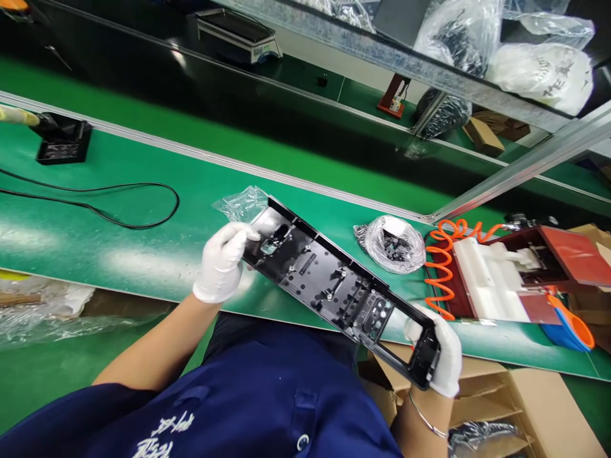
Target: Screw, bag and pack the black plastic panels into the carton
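A long black plastic housing (310,270) is held slantwise above the bench edge, its ribbed inner side facing up. My left hand (223,261), in a white glove, pinches its upper left end. At the lower right end, my right hand (446,353), also gloved, wraps round the rim beside a rectangular opening. Part of the right hand's fingers is hidden behind the housing. Clear plastic film (243,202) shows at the housing's left end; whether it is attached, I cannot tell. Behind the housing, a clear bag of small black parts (397,247) lies on the bench.
An orange coiled air hose (438,270) lies beside a red and white fixture (491,280) on the right. A black cable (143,186) loops across the green bench (119,248). An open cardboard box (544,407) stands below right. Bagged parts (458,38) fill the overhead shelf.
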The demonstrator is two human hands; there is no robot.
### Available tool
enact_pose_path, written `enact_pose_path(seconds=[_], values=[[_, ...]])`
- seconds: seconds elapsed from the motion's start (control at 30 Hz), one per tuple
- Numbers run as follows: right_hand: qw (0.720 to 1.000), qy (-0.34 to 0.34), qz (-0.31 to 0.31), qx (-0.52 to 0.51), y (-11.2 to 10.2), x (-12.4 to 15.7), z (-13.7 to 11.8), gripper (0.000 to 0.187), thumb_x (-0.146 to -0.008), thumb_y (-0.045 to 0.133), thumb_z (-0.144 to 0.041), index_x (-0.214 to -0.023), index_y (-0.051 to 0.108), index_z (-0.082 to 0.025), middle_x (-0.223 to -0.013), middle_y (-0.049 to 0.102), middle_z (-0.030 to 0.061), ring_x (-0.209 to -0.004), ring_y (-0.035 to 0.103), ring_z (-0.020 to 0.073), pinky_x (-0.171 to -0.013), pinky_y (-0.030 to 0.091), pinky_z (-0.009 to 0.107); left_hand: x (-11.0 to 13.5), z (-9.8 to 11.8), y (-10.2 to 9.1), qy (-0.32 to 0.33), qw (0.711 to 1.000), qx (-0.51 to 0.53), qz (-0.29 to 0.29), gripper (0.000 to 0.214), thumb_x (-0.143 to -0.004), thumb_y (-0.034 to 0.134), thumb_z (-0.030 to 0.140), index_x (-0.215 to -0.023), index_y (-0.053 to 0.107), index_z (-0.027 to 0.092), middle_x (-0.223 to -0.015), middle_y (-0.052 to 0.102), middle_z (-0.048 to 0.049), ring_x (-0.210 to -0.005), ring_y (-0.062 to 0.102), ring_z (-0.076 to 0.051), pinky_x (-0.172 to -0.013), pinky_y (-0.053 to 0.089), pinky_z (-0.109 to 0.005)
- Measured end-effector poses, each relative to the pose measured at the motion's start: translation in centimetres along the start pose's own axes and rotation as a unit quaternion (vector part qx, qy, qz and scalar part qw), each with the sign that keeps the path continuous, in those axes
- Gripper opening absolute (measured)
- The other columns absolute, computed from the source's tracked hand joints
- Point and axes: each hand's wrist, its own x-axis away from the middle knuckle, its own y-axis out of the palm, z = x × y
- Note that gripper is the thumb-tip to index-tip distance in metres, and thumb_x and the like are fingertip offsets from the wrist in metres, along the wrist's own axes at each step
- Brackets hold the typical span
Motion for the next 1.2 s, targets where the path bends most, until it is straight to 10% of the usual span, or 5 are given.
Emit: enact_pose_path(seconds=[0.67,1.2], values=[[0.996,0.034,0.008,-0.085,1.5,1.4,-4.1,0.039,-0.093,0.052,-0.048,-0.101,0.078,-0.019,-0.057,0.062,0.0004,-0.049,0.056,0.0168,-0.052,0.041,0.031,-0.8,-1.5,-0.7,-0.008,0.996,0.044,0.077,0.014,-0.072,0.064,0.022,-0.060,0.067,0.017,-0.068,0.062,-0.0026,-0.067,0.054,-0.012,-0.061,0.042,-0.024],[1.000,0.017,0.002,-0.003,1.2,2.2,-2.8,0.052,-0.101,0.031,-0.050,-0.106,0.073,-0.020,-0.052,0.051,0.0009,-0.049,0.051,0.0187,-0.055,0.045,0.036,-0.2,0.1,-0.4,-0.139,0.987,0.071,0.040,0.060,-0.057,0.075,0.078,-0.061,0.065,0.019,-0.047,0.055,0.0020,-0.024,0.037,-0.010,-0.020,0.017,-0.027]])
